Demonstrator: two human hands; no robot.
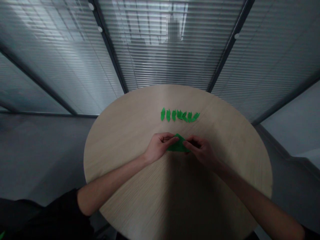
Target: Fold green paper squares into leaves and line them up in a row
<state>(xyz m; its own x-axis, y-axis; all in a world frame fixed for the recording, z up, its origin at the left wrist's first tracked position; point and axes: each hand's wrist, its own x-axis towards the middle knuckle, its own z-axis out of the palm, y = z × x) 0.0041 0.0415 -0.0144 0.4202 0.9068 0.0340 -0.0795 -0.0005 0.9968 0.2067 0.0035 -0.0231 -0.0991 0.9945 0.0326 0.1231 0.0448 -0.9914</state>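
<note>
Near the middle of the table [120, 133], I saw, from afar, the green sheet [178, 146] pinched by both hands: 3 o'clock from the left hand [158, 146], 9 o'clock from the right hand [203, 151], neither clearly nearer. Its long axis ran 9 to 3; green pieces [179, 115] lay at 12.

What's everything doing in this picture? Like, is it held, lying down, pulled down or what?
Left hand: closed in a pinch on the green sheet's left side.
Right hand: pinching its right side.
Green sheet: held by both hands; whether it's folded is hard to tell.
Green pieces: lying in a row, loosely spaced at the left, bunched toward the right.
Table: partly in shadow.
Blinds: lowered, light coming through.
</note>
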